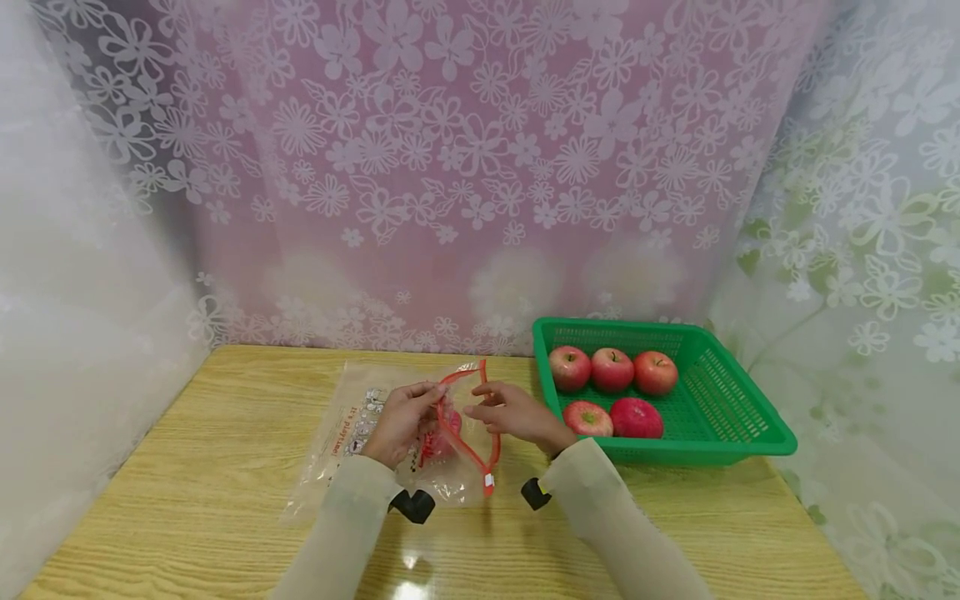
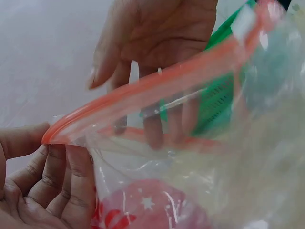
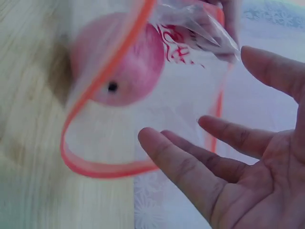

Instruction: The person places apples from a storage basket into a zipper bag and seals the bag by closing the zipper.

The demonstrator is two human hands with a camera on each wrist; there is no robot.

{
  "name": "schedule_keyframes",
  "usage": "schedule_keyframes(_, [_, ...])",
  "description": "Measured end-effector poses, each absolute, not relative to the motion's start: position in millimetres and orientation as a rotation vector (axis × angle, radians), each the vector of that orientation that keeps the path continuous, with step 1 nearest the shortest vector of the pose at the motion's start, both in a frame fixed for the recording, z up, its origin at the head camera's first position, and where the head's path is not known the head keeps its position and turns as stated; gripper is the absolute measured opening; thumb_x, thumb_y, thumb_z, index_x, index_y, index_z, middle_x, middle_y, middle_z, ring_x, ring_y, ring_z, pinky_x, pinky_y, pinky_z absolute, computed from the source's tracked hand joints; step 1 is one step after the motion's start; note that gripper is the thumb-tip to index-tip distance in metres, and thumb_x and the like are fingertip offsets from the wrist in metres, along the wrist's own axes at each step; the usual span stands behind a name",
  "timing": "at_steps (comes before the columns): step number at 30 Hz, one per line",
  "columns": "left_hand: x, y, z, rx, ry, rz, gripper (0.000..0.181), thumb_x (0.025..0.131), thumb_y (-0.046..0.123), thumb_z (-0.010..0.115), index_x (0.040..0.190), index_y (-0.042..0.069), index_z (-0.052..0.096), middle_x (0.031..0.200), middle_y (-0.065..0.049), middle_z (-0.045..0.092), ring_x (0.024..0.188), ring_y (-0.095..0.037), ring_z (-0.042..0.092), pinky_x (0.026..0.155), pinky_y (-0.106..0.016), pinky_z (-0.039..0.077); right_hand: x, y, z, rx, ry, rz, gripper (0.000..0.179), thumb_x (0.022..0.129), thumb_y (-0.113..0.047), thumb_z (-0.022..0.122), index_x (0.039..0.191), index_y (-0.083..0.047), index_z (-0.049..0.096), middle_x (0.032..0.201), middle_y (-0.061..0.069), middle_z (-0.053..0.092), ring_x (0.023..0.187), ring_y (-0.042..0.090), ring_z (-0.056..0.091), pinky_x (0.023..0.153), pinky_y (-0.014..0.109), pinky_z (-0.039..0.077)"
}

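A clear plastic zip bag (image 1: pixel 322 462) with printed lettering lies on the table, its orange-red zip edge (image 1: pixel 468 454) spread into a wide loop. My left hand (image 1: pixel 405 421) pinches one side of that edge between thumb and fingers. Inside the bag sits a pink-red apple (image 3: pixel 138 62), seen through the film in both wrist views. My right hand (image 1: pixel 517 412) is at the other side of the bag's mouth, fingers extended and apart, holding nothing. Its fingers (image 2: pixel 152 129) show partly through the clear film in the left wrist view. A white slider (image 2: pixel 244 21) sits at one end of the zip.
To the right stands a green plastic basket (image 1: pixel 738 450) with several red apples (image 1: pixel 612 369) in it, close beside my right hand. The wooden table (image 1: pixel 187 467) meets a pink flowered curtain (image 1: pixel 420 167) at the back. More flowered sheeting (image 1: pixel 862 333) hangs on the right.
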State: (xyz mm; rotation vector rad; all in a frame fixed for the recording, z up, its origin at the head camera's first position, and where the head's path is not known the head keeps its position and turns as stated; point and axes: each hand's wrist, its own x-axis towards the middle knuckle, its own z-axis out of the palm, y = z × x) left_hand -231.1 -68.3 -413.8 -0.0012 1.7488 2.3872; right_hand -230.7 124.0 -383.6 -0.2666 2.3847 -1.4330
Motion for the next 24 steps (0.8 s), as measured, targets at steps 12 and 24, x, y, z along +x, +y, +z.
schedule_keyframes(12, [-231.2, -73.4, -415.2, -0.032, 1.747, 2.406, 0.017, 0.099, 0.012, 0.055, 0.1, -0.002, 0.064, 0.077, -0.001, 0.065, 0.064, -0.008, 0.061, 0.054, -0.019, 0.049, -230.7, 162.9, -369.7, -0.341, 2.401, -1.579, 0.045, 0.095, -0.025, 0.063, 0.132, -0.001, 0.053, 0.125, 0.018, 0.057, 0.107, 0.029, 0.061, 0.092, 0.043, 0.051])
schedule_keyframes(24, [-231.4, -73.1, -413.2, -0.055, 1.724, 2.424, 0.016, 0.099, 0.011, 0.055, 0.101, -0.003, 0.064, 0.078, -0.002, 0.065, 0.066, -0.01, 0.063, 0.054, -0.019, 0.05, -231.2, 195.0, -365.7, -0.334, 2.422, -1.634, 0.05, 0.095, -0.029, 0.063, 0.135, -0.002, 0.049, 0.132, 0.018, 0.052, 0.114, 0.032, 0.057, 0.095, 0.048, 0.048])
